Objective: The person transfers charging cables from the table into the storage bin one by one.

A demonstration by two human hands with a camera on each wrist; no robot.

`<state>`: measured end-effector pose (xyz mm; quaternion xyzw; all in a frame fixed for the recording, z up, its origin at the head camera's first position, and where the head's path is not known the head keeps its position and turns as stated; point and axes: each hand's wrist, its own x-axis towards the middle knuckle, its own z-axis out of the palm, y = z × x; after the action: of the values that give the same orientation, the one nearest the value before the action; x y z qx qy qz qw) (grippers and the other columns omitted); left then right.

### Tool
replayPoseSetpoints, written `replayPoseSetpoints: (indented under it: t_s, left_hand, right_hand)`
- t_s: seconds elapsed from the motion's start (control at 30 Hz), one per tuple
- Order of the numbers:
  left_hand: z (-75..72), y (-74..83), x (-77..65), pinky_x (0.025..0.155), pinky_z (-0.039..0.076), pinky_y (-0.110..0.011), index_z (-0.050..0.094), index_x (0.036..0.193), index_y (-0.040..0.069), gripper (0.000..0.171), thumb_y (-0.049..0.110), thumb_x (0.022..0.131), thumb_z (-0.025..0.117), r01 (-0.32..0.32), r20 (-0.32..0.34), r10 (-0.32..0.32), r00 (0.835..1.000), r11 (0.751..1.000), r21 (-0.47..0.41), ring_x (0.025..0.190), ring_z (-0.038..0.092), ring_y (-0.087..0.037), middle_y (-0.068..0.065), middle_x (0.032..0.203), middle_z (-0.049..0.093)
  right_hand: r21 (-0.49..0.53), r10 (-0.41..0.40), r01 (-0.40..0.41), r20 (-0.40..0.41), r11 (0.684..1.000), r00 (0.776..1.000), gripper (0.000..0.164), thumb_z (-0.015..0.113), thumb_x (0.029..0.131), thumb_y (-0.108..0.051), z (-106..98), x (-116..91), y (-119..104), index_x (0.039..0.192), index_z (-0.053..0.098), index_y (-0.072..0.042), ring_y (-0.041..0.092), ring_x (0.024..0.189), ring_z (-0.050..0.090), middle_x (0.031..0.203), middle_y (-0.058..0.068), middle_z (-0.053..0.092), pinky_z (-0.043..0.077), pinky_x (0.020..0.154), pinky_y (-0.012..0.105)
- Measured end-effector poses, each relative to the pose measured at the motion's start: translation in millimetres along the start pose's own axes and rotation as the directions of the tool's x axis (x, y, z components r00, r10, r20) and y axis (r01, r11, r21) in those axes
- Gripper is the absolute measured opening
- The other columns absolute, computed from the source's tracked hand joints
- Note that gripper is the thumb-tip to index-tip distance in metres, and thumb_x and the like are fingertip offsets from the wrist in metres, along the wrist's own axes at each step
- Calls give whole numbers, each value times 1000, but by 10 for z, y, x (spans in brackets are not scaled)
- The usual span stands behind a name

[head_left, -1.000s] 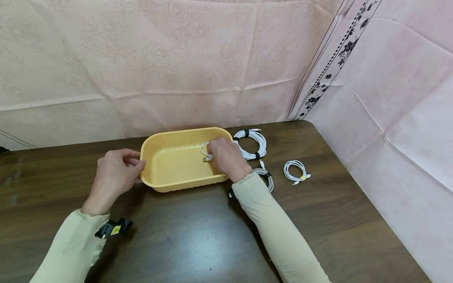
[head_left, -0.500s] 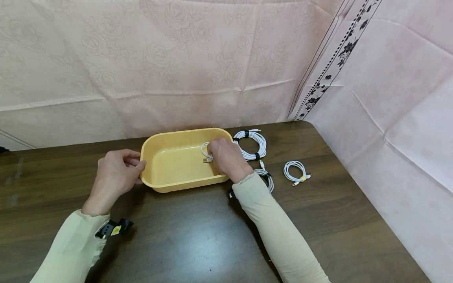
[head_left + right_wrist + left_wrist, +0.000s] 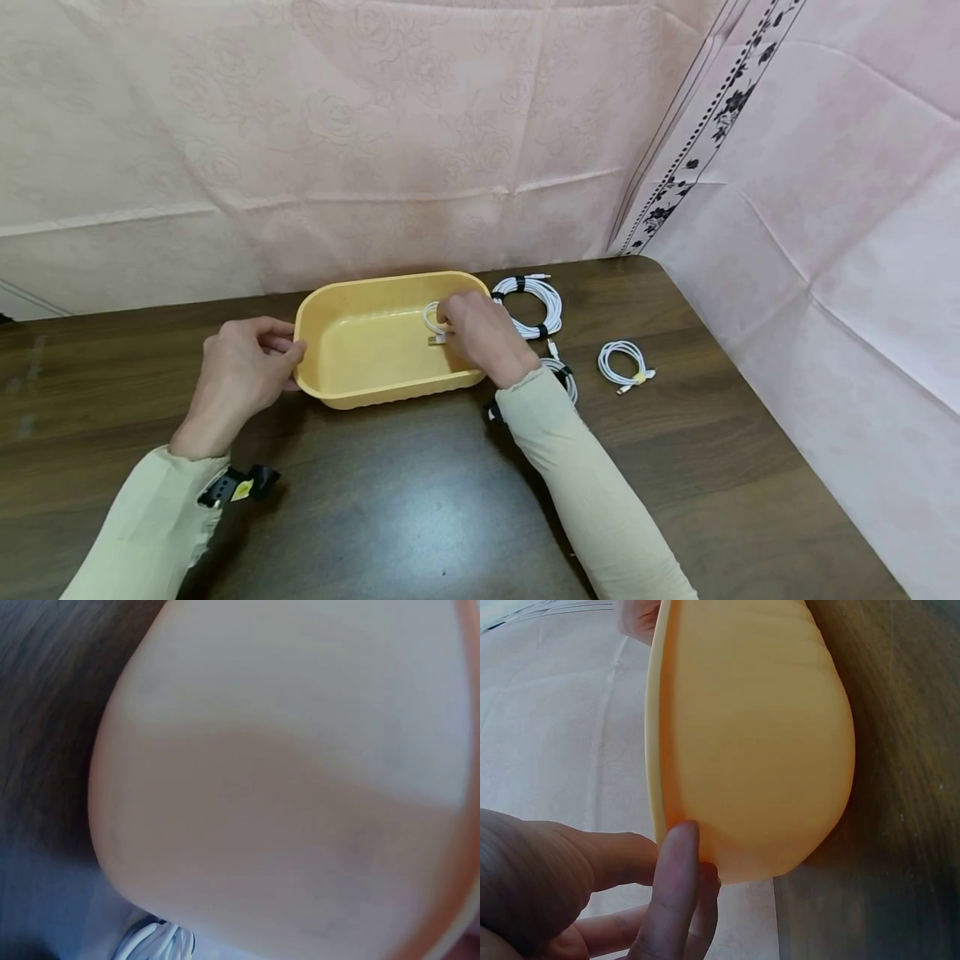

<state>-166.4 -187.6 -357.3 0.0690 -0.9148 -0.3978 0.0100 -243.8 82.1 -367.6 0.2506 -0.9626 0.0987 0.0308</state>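
A yellow oval-cornered plastic basin (image 3: pixel 375 386) stands on the wooden table. My left hand (image 3: pixel 243 375) pinches its left rim; in the left wrist view the thumb and fingers (image 3: pixel 676 881) lie on both sides of that rim. Over the basin's right end reaches my right hand (image 3: pixel 483 333), fingers down inside, holding a white USB cable (image 3: pixel 432 318). The cable's metal plug and part of a loop show left of the fingers, while the rest is hidden by the hand. The right wrist view shows mostly the basin's outer wall (image 3: pixel 285 787), not the fingers.
Right of the basin lies a large white coiled cable (image 3: pixel 551 304) with black straps. A grey-white coil (image 3: pixel 567 383) sits partly behind the right wrist. Farther right is a small white coil (image 3: pixel 621 360) with a yellow tie. A floral cloth (image 3: pixel 337 167) hangs behind the table.
Almost nothing differs. Both hands keep the same hold on the basin rim and the cable; the whole scene has shifted very slightly left in the head view.
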Motion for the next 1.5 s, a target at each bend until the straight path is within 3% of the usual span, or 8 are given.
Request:
replayPoseSetpoints:
  t_s: [0.27, 0.57, 0.8, 1.03, 1.27, 1.5]
  left_hand:
    - [-2, -8, 5, 55, 62, -27, 63, 126, -8, 37, 16, 97, 63, 0, 5, 0, 1000, 1000, -5, 64, 73, -15, -25, 106, 68]
    - [-11, -14, 1, 56, 63, -27, 63, 126, -7, 37, 17, 98, 63, 2, 12, -2, 1000, 1000, -18, 65, 73, -15, -26, 106, 68]
    - [-23, -27, -7, 56, 62, -27, 62, 126, -8, 38, 18, 98, 63, -2, 10, 2, 1000, 1000, -16, 65, 74, -16, -27, 107, 69]
    - [-6, -22, -9, 56, 63, -27, 62, 127, -9, 38, 16, 98, 63, -7, 13, 7, 1000, 1000, -15, 65, 74, -16, -27, 107, 68]
    - [-10, -16, -5, 56, 63, -27, 62, 127, -9, 38, 16, 98, 63, -13, 17, 13, 1000, 1000, -21, 66, 74, -16, -27, 107, 68]
    - [-7, -22, -4, 56, 63, -27, 62, 127, -9, 38, 16, 98, 63, -14, 16, 14, 1000, 1000, -18, 65, 74, -16, -27, 107, 68]
  right_hand:
    - [15, 12, -12, 32, 1000, 999, 11, 76, 85, -8, -60, -34, -10, 82, 71, -17, 13, 78, 52, 88, -2, 62, 47, 65, 29]
    - [9, -26, 26, 10, 1000, 1000, 3, 76, 88, -15, -110, -88, -28, 90, 74, -16, 13, 81, 58, 93, 1, 65, 55, 68, 34]
    - [46, -40, 40, 17, 998, 999, 12, 74, 89, -15, -161, -128, 3, 101, 76, -13, 16, 84, 59, 103, 5, 68, 55, 73, 34]
    - [73, -81, 83, -21, 994, 996, 16, 75, 88, -14, -177, -171, 76, 103, 77, -10, 16, 88, 63, 103, 4, 71, 56, 77, 31]
    - [162, -43, 51, -54, 985, 998, 24, 75, 88, -14, -282, -233, 121, 111, 77, -7, 20, 104, 67, 111, 3, 73, 57, 92, 34]
    - [172, -27, 41, -83, 984, 996, 23, 77, 89, -15, -387, -284, 190, 110, 77, -7, 21, 105, 66, 110, 5, 75, 55, 97, 35]
